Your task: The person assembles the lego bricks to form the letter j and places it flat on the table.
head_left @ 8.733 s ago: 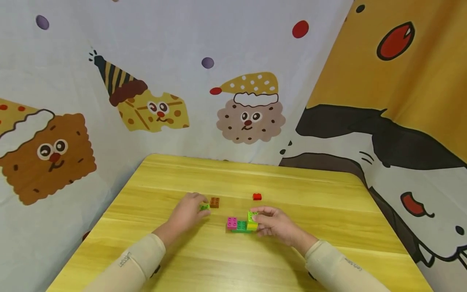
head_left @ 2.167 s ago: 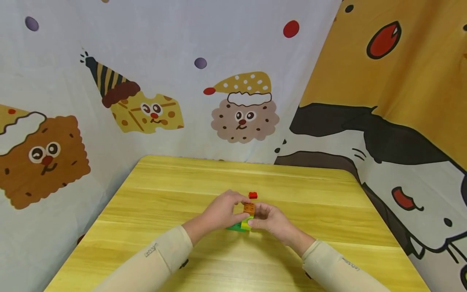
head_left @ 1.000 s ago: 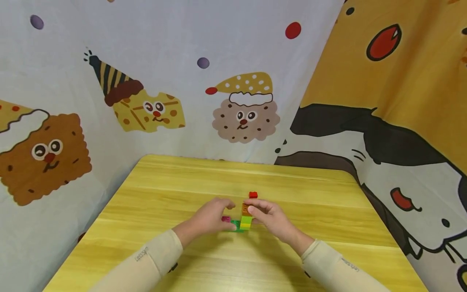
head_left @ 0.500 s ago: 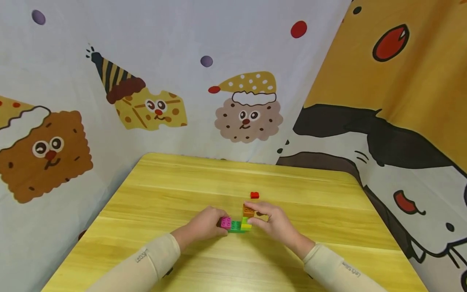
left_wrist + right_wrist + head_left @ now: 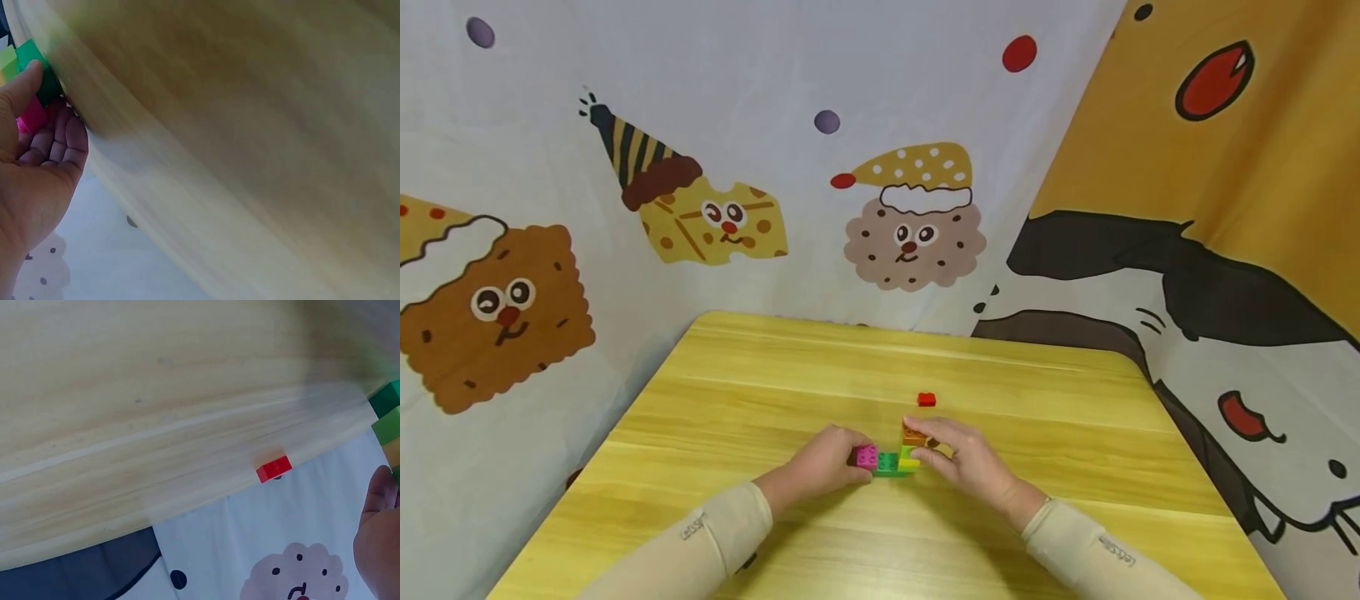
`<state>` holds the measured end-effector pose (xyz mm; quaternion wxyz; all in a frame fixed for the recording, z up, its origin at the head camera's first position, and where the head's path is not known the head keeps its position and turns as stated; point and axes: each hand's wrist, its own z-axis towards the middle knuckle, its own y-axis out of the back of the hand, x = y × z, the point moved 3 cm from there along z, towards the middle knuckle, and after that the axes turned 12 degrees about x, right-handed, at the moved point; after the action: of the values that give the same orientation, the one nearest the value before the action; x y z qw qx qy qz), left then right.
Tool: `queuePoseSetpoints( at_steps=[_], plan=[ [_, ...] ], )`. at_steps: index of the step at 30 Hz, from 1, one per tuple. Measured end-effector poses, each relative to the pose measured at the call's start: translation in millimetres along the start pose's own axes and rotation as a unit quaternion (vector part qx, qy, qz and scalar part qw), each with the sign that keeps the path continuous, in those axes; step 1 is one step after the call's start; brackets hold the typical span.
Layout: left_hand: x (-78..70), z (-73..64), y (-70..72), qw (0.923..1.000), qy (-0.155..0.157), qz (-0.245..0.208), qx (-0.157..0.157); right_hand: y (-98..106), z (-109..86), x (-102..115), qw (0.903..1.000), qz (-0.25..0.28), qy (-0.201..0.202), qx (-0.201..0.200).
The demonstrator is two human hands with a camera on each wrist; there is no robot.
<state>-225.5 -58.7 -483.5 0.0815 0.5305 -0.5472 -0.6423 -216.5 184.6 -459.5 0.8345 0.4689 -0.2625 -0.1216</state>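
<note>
A small build of toy building bricks stands on the table. A green base brick (image 5: 887, 462) carries a pink brick (image 5: 867, 457) at its left end. At its right end rises a stack of yellow, lime (image 5: 908, 454) and orange (image 5: 913, 435) bricks, the orange one on top. My left hand (image 5: 823, 461) holds the pink end between thumb and fingers; the left wrist view shows the thumb against the green brick (image 5: 45, 81). My right hand (image 5: 973, 458) grips the stack from the right, fingers at the orange brick and thumb lower down. Those fingers partly hide it.
One loose red brick (image 5: 927, 400) lies behind the build, toward the table's far side; the right wrist view has that red brick (image 5: 274, 469) too. The wooden table (image 5: 790, 358) ends at a cartoon-printed cloth (image 5: 760, 75) at the back.
The loose lime and brown-orange bricks have left the table, and an orange brick now tops the stack. My left hand has let go of that brick and taken the pink end.
</note>
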Motion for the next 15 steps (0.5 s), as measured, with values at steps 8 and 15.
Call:
queuePoseSetpoints(
  at_steps=[8,15],
  plan=[
    [-8.7,-3.7,-12.5,0.9981,0.035,-0.03,-0.041,-7.3,-0.9,0.7,0.9986,0.05,0.002,0.014],
    [-22.2,-6.3,-19.8,0.9957,0.065,-0.037,-0.055,-10.5,-5.3,-0.6,0.9961,0.082,0.006,0.029]
  ],
)
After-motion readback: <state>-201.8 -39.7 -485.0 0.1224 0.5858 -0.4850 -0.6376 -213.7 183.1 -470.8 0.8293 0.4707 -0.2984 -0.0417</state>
